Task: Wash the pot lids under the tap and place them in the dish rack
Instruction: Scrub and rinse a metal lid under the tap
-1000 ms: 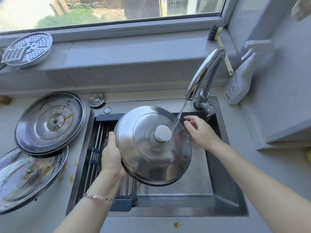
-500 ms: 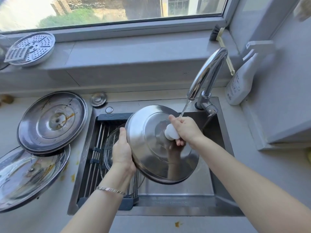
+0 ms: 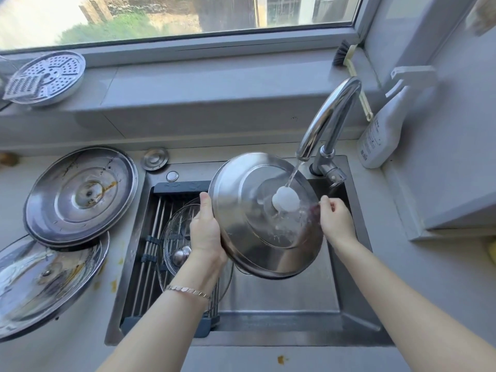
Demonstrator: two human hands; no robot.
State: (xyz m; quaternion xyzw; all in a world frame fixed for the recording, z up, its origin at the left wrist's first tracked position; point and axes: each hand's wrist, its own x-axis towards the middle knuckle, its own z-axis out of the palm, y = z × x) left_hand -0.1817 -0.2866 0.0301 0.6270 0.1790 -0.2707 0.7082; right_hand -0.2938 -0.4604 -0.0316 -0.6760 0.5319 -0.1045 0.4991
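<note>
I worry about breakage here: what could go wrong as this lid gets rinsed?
The wet steel lid is tilted and gripped at its rim by the left hand; if it slips, it could hit the glass lid in the dish rack below. Water striking the white knob may splash onto the counter.

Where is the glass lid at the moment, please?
In the head view, the glass lid lies on the dish rack in the left half of the sink, partly hidden behind the left hand that grips the steel lid.

lid under tap, rack left, in sink
</note>
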